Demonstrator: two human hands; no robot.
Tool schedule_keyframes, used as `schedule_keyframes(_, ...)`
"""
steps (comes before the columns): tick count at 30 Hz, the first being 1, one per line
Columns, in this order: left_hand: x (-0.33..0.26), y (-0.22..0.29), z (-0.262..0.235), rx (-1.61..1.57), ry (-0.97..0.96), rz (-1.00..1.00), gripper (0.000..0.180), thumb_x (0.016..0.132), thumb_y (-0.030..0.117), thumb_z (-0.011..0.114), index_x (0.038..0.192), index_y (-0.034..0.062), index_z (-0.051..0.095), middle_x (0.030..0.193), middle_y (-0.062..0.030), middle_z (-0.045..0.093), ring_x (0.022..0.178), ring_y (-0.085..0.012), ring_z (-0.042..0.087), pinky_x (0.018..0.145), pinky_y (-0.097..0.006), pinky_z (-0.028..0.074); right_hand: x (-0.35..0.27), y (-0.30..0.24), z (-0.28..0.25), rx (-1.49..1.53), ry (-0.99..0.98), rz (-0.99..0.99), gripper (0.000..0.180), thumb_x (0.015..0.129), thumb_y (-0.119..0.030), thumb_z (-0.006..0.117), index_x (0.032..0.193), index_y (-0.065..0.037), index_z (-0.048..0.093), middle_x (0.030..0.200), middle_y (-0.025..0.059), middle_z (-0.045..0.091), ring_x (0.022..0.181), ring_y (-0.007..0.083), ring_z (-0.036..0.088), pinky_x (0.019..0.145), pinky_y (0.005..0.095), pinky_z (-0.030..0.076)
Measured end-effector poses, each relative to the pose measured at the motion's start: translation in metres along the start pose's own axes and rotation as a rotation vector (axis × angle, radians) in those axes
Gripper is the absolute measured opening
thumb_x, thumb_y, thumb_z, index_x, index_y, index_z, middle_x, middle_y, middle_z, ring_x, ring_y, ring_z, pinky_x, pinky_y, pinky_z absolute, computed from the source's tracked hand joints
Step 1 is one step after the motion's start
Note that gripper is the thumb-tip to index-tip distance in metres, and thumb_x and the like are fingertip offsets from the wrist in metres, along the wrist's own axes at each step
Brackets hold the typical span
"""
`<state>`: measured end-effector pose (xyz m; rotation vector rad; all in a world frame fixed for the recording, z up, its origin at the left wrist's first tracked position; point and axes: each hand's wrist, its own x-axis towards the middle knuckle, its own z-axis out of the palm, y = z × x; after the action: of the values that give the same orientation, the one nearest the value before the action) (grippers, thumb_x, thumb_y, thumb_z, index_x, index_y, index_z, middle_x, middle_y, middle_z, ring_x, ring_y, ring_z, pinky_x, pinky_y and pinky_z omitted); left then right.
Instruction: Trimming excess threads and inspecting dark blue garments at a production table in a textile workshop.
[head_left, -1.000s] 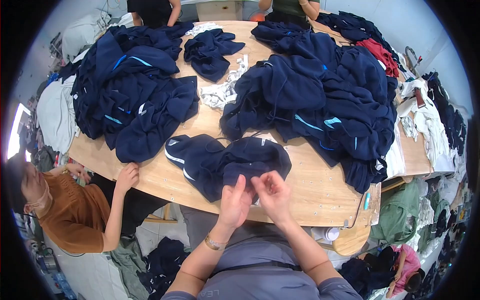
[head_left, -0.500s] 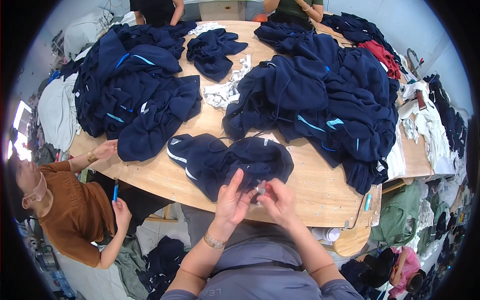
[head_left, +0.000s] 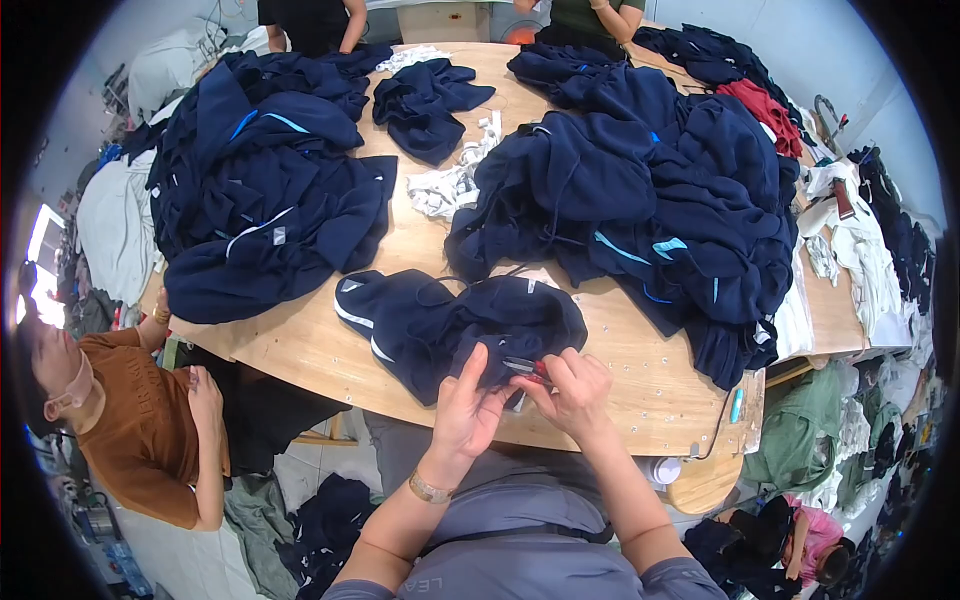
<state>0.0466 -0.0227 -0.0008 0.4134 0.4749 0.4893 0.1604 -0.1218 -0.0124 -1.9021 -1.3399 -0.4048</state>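
A navy garment [head_left: 430, 325] with white stripes lies bunched at the table's near edge, in front of me. My left hand [head_left: 467, 415] is at its near edge, thumb raised over the fabric and fingers curled, with some of the cloth between them. My right hand [head_left: 572, 395] grips a pair of thread snips [head_left: 528, 369] with red on the handle. The blades point left, close to my left thumb and over the cloth. Just what lies between the blades is too small to make out.
Large heaps of navy garments stand at the left [head_left: 270, 180] and right [head_left: 620, 190]. White scraps [head_left: 445, 190] lie between them. A co-worker in a brown shirt [head_left: 140, 420] sits at left; others are across the table. A turquoise-handled tool [head_left: 737, 405] lies near the right edge.
My right hand has shifted slightly right, and the snips now show clearly. The left co-worker's hands have drawn back, a garment on the left heap has moved left, and their blue tool is no longer visible.
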Motion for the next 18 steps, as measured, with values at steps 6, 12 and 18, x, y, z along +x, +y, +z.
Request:
schedule_keyframes(6, -0.003, -0.0018, 0.0045, 0.085, 0.045, 0.07, 0.032, 0.093, 0.025, 0.049, 0.098, -0.0046, 0.059, 0.096, -0.0138, 0.063, 0.088, -0.0206, 0.063, 0.079, -0.034, 0.052, 0.0036, 0.0001, -0.0044, -0.044, -0.012, -0.048, 0.035, 0.066, -0.037, 0.073, 0.062, -0.011, 0.051, 0.056, 0.0007, 0.039, 0.044, 0.0168, 0.04, 0.043, 0.0286, 0.031)
schedule_keyframes(12, -0.0022, -0.0028, 0.004, 0.098, 0.082, 0.076, 0.031, 0.092, 0.024, 0.05, 0.096, -0.0048, 0.059, 0.095, -0.014, 0.063, 0.085, -0.0203, 0.063, 0.077, -0.034, 0.053, 0.0009, 0.0027, -0.0048, -0.019, -0.005, -0.037, 0.033, 0.06, -0.03, 0.077, 0.061, -0.009, 0.052, 0.055, 0.0019, 0.041, 0.044, 0.0186, 0.04, 0.044, 0.0293, 0.031)
schedule_keyframes(18, -0.0036, -0.0047, 0.001, 0.115, 0.049, 0.086, 0.031, 0.093, 0.023, 0.049, 0.096, -0.0056, 0.06, 0.094, -0.0139, 0.063, 0.085, -0.0197, 0.063, 0.075, -0.033, 0.053, 0.0054, 0.0009, -0.0081, -0.036, -0.031, -0.072, 0.033, 0.06, -0.032, 0.076, 0.062, -0.009, 0.052, 0.055, 0.0015, 0.041, 0.045, 0.0183, 0.041, 0.044, 0.029, 0.031)
